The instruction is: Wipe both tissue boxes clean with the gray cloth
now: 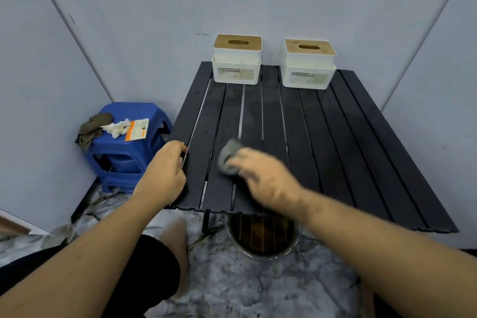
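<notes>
Near the front edge of the black slatted table (335, 137), the right hand (260, 175) grips the bunched gray cloth (228, 156), the left hand's (165, 170) loosely curled fingers rest at the table's left edge, and both white wooden-lidded tissue boxes (237, 59) (308, 64) at the back edge look untouched, so wiping seems still ahead.

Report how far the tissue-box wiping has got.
Nothing looks done on the boxes yet. In hand: the right hand holds the gray cloth on the black table, blurred, near its front edge; the left hand rests on the table's left edge. Left: both the left box and the right box, which stand untouched at the far edge.
</notes>
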A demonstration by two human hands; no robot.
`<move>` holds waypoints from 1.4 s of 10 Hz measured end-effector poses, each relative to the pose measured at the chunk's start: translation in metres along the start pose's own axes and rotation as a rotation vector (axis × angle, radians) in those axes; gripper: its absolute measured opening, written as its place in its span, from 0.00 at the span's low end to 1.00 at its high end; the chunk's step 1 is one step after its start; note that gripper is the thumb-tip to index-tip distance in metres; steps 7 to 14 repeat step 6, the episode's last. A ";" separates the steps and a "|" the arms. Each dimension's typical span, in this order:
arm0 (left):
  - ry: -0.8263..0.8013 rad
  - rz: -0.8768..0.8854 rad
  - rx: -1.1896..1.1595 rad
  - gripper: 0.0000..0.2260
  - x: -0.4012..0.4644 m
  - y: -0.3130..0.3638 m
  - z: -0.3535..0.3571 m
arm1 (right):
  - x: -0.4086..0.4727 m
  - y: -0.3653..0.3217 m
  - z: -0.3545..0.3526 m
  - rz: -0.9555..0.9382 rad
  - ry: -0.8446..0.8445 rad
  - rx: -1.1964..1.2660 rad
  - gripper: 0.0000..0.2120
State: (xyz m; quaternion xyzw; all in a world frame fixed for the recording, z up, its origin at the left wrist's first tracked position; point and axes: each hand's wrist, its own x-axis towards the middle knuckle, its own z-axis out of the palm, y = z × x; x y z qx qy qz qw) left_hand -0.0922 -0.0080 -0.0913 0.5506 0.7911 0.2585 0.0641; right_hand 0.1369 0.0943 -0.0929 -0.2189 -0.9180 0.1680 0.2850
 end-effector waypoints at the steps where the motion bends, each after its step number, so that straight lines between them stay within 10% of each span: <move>1: -0.001 0.007 0.005 0.11 0.000 0.000 0.000 | -0.037 -0.028 0.002 -0.127 -0.245 0.036 0.21; 4: -0.035 0.011 0.029 0.09 -0.002 0.006 -0.005 | -0.121 0.142 -0.143 0.674 0.150 -0.337 0.16; 14: -0.018 0.058 -0.015 0.06 -0.001 0.003 -0.005 | -0.154 0.136 -0.163 0.691 0.094 -0.373 0.23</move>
